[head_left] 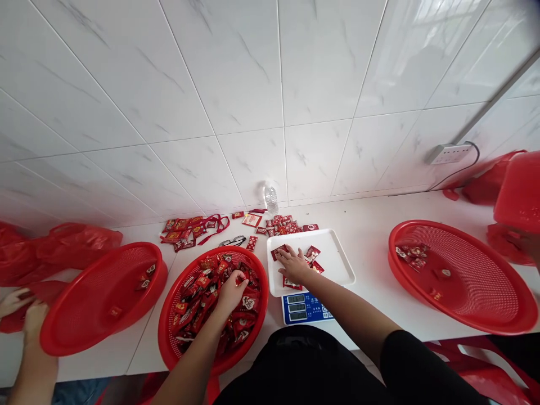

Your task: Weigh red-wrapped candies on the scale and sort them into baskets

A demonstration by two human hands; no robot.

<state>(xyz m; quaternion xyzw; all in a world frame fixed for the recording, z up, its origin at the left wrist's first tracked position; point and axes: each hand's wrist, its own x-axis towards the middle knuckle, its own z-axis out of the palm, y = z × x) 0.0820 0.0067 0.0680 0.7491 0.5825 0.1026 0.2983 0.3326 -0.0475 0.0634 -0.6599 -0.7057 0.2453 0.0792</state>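
Red packets (196, 298): lying heaped in the middle basket (163, 332), in front of the body and left of centre. Also lying, just a few, on the white tray (337, 264) atop the blue-fronted scale (296, 307).

Holding the left hand (232, 291) over the basket heap, curling fingers in with the tips near the thumb; can't tell if gripping a packet. Spreading the right hand (295, 266) wide and palm down over the tray, covering part of one packet, not grasping.

Behind the tray: seeing more packets strewn near the clear bottle (270, 199). Behind the basket: glasses (233, 241) lying near a red ribbon (223, 225) and another packet cluster.

Flanking: left basket (90, 309) and right basket (476, 287), each holding only a few packets. Far left: co-worker's hands (36, 318) handling a red bag (46, 290).
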